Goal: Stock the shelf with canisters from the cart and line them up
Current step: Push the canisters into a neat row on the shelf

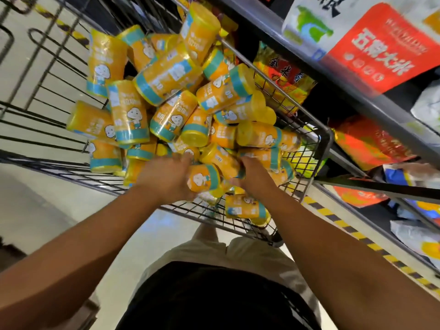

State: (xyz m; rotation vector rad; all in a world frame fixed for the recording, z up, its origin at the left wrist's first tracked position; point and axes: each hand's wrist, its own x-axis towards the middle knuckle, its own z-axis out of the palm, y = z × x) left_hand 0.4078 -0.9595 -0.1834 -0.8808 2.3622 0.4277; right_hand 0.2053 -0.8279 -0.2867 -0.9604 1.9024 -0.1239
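Here, left hand (pixel 164 178) curls round a canister (pixel 203 178) beside right hand (pixel 253 177), grasp unclear.

At right, red rice bag (pixel 381 51) beside white-green bag (pixel 309 22) — orange packets (pixel 283 75) below; yellow-black floor tape (pixel 357 235).

Premises: retail shop, grocery aisle. Evidence: wire cart (pixel 320 141) heaped with identical yellow, teal-banded canisters (pixel 166 77); grey metal shelf (pixel 352 89) in several tiers, stocked with printed rice bags (pixel 381 51) and orange snack packets (pixel 283 79); yellow-and-black striped tape (pixel 371 244) on the floor (pixel 28 210) along the shelf base.
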